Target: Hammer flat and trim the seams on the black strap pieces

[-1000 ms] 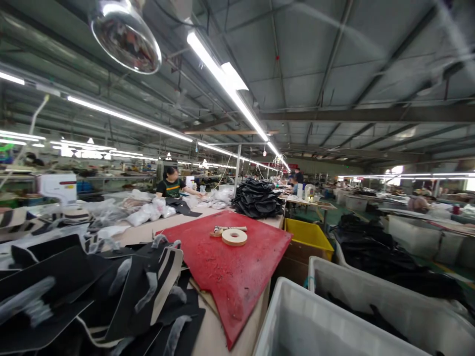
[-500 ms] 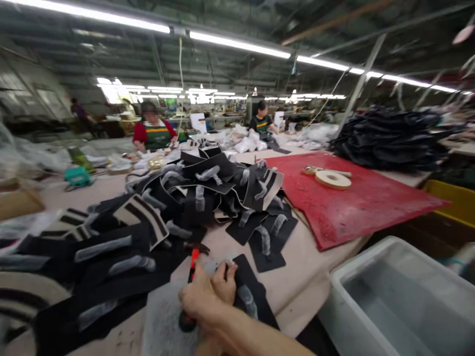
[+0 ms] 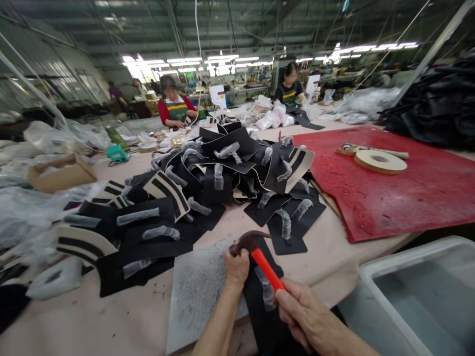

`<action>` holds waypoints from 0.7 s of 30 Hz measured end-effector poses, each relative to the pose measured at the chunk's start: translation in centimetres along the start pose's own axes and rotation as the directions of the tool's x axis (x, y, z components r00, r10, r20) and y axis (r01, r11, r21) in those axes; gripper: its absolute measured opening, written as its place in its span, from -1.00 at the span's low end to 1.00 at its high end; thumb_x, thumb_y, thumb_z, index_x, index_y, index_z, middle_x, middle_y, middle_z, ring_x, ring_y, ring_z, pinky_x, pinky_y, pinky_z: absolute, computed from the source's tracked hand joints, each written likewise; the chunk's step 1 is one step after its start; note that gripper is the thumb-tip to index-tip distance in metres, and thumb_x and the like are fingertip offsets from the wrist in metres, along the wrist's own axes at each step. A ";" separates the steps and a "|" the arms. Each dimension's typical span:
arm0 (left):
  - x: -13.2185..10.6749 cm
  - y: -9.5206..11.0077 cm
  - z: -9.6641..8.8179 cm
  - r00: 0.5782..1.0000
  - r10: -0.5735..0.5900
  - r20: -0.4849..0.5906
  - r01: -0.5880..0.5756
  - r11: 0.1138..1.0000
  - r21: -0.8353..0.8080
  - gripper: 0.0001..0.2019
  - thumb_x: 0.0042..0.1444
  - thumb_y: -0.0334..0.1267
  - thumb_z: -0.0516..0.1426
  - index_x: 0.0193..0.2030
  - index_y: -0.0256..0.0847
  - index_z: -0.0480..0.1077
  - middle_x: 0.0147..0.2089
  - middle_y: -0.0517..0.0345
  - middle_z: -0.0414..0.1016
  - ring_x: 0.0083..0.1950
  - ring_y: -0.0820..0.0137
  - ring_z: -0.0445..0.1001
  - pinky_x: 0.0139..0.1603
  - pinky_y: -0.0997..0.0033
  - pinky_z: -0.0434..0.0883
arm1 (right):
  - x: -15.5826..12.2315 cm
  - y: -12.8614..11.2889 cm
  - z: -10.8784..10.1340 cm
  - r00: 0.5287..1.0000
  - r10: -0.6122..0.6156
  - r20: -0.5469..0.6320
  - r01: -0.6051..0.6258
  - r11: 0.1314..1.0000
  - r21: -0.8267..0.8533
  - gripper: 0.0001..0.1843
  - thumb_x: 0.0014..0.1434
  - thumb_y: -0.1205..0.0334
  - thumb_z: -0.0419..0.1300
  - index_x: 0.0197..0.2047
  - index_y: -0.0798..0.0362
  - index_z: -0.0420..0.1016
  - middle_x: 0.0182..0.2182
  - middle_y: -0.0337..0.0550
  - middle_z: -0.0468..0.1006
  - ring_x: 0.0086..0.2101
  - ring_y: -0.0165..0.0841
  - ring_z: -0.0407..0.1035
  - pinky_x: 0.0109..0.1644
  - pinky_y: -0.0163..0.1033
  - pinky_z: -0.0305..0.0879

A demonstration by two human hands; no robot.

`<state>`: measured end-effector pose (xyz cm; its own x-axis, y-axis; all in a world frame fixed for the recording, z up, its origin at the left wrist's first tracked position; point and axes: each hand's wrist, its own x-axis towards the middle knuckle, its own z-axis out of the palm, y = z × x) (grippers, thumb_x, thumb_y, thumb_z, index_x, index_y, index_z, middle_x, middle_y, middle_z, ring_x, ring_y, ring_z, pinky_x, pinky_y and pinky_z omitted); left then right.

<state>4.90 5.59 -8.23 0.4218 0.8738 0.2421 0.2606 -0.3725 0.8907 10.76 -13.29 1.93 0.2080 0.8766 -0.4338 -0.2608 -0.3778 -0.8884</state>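
Note:
My right hand (image 3: 297, 309) grips the orange handle of a claw hammer (image 3: 267, 269). The hammer's dark head is directly above my left hand (image 3: 237, 269), which is closed at the right side of a scuffed grey board (image 3: 196, 291). Whatever the left fingers pinch is hidden by them and the hammer head. Beside the board and under the hammer lies a black panel (image 3: 256, 301) with a plastic-wrapped handle (image 3: 265, 287). Similar black panels (image 3: 287, 225) with wrapped handles lie just beyond my hands.
A large heap of black panels (image 3: 222, 158) fills the table's middle. On the right, a red sheet (image 3: 371, 198) carries a tape roll (image 3: 380, 161). A grey plastic bin (image 3: 415, 296) stands at the near right. Two people (image 3: 176, 106) work across the table.
The right hand has lifted the hammer from beside the board and swung it up over the left hand. My view has shifted, bringing the left hand into plain sight.

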 end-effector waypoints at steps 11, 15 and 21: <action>-0.9 0.3 0.5 0.985 0.160 0.067 -0.165 0.983 0.086 -0.85 0.21 -0.25 0.12 -0.21 -0.19 0.51 -0.31 0.11 0.61 -0.31 0.34 0.56 -0.21 0.43 0.42 | -0.4 -0.4 -6.7 0.926 -0.147 -0.348 0.046 0.958 -0.282 -0.50 0.28 -0.31 -0.15 -0.32 -0.04 0.20 -0.62 -0.45 0.02 -0.67 -0.50 -0.01 -0.64 -0.37 -0.07; -1.1 0.2 0.7 0.982 0.172 0.071 -0.179 0.978 0.110 -0.85 0.22 -0.26 0.11 -0.18 -0.16 0.51 -0.27 0.10 0.62 -0.28 0.33 0.58 -0.18 0.40 0.44 | -0.1 -2.3 -6.5 0.863 -0.439 -0.250 0.172 0.720 -0.673 -0.60 0.36 -0.11 -0.16 -0.39 -0.05 0.18 -0.65 -0.38 0.17 -0.63 -0.42 0.16 -0.54 -0.29 0.05; -1.3 0.3 0.6 0.972 0.215 0.092 -0.228 0.960 0.160 -0.85 0.23 -0.26 0.09 -0.27 -0.17 0.49 -0.37 0.12 0.57 -0.35 0.36 0.53 -0.24 0.42 0.41 | 1.3 -2.5 -6.2 0.790 -0.612 -0.042 0.148 0.257 -0.955 -0.65 0.42 0.06 -0.23 -0.34 -0.03 0.20 -0.62 -0.26 0.40 -0.65 -0.37 0.30 -0.52 -0.23 -0.12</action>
<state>4.97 4.18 -8.52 0.5464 0.7403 0.3916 0.2928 -0.6069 0.7388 17.54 -13.06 2.62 0.3632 0.9112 0.1944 0.8642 -0.2514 -0.4358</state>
